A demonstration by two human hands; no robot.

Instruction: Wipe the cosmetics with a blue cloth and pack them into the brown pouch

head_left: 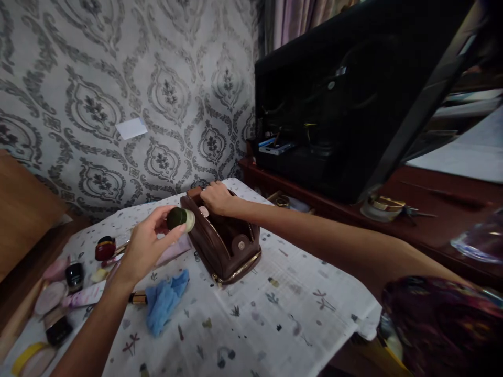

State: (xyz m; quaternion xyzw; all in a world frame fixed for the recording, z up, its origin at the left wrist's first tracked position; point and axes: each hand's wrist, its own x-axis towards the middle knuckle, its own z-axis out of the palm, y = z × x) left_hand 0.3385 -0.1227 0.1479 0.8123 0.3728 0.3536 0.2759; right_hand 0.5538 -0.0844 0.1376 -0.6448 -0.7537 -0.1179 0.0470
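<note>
My left hand (pixel 147 238) is closed round a small jar (pixel 181 219) with a dark green lid and a pale body, held tilted beside a makeup bag. The brown leather makeup bag (pixel 208 243) lies unzipped, with a gold zip and a round snap on its inner flap. At its far end my right hand (pixel 217 199) is closed on the rim, its fingertips partly hidden. Something pale pink (pixel 203 211) shows inside the opening. Below my left hand, a crumpled blue cloth (pixel 165 301) rests on the patterned white cloth (pixel 275 314).
Several cosmetics lie at left, among them a dark red jar (pixel 105 248), a black-capped bottle (pixel 74 276), a white tube (pixel 84 295) and a yellow-rimmed container (pixel 33 360). A black television (pixel 353 104) stands on a reddish-brown cabinet (pixel 428 209) at right. A patterned wall (pixel 157 89) rises behind.
</note>
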